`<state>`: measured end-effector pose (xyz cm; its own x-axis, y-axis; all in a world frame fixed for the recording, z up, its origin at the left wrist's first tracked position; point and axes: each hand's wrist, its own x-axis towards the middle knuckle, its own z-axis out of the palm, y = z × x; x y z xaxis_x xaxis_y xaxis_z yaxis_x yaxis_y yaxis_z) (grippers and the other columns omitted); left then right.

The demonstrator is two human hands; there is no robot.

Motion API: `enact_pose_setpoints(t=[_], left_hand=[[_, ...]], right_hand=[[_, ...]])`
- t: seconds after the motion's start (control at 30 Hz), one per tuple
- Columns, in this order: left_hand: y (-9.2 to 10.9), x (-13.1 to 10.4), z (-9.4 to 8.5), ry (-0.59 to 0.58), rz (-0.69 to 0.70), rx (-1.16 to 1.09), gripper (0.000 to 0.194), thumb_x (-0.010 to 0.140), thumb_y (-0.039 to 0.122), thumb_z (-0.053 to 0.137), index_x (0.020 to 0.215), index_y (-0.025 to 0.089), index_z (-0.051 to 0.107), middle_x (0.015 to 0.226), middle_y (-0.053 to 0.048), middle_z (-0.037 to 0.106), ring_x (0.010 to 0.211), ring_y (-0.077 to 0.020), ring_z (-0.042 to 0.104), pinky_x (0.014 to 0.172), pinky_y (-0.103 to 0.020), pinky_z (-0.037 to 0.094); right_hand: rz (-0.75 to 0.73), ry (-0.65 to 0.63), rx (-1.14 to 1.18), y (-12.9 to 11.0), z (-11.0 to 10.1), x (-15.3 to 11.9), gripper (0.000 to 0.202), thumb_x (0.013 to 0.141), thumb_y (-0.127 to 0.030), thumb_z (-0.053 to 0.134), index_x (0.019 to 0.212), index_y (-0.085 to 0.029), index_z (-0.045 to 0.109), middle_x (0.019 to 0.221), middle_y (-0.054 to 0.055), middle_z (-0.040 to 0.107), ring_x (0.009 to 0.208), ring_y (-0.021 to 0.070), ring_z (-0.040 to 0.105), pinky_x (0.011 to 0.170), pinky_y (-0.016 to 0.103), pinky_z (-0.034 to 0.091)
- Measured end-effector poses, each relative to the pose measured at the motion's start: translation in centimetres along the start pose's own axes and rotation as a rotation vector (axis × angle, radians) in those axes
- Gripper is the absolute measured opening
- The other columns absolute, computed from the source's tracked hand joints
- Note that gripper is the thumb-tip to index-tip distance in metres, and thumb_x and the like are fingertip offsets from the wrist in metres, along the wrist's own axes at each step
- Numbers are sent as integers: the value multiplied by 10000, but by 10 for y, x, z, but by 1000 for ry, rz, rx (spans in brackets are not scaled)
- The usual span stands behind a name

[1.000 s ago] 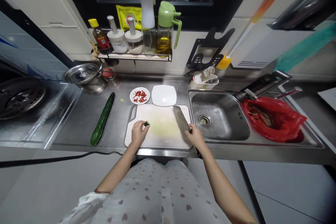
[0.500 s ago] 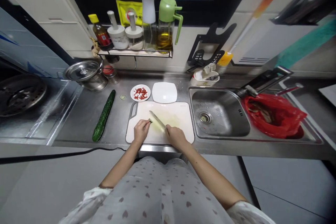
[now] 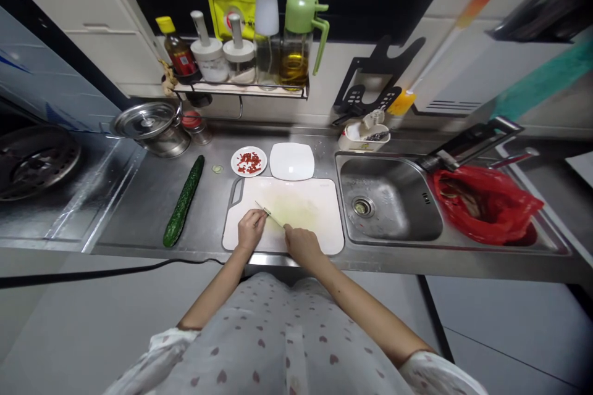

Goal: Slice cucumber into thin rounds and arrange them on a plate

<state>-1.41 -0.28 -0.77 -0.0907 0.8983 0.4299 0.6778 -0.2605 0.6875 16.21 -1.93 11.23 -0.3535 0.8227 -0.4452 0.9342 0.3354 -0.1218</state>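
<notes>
My right hand [image 3: 303,247] is closed round the handle of a kitchen knife [image 3: 275,218], its blade slanting up and left over the white cutting board [image 3: 322,216]. My left hand [image 3: 251,230] pinches a small dark green piece [image 3: 267,212], which looks like a cucumber end. The blade is against or right beside that piece; I cannot tell which. Damp pale green marks stain the board's middle. A whole cucumber [image 3: 184,202] lies on the counter to the left.
Behind the board stand a small plate [image 3: 235,168] of chopped red bits and a white square plate [image 3: 291,160]. To the right is the sink [image 3: 393,210] with a red plastic bag [image 3: 486,203]. A steel pot [image 3: 151,126] stands at back left, beneath a seasoning rack [image 3: 241,91].
The knife has moved left and its blade is now at the piece in my left hand. My right hand shifted slightly left with it. My left hand stays nearly in place.
</notes>
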Motion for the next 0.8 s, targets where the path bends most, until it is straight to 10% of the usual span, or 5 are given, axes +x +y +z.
enact_pose_setpoints(t=[0.8], left_hand=[[2,1,-3,-35,26,29,200,886,243,508,737,182,627,788,-51,656,744,-134,601,697,-249,465]], right_hand=[[3,-45,-38,-4,6,2,270,939,-148,295,1157,-168,454,926,136,684,892,209,672,716,272,467]])
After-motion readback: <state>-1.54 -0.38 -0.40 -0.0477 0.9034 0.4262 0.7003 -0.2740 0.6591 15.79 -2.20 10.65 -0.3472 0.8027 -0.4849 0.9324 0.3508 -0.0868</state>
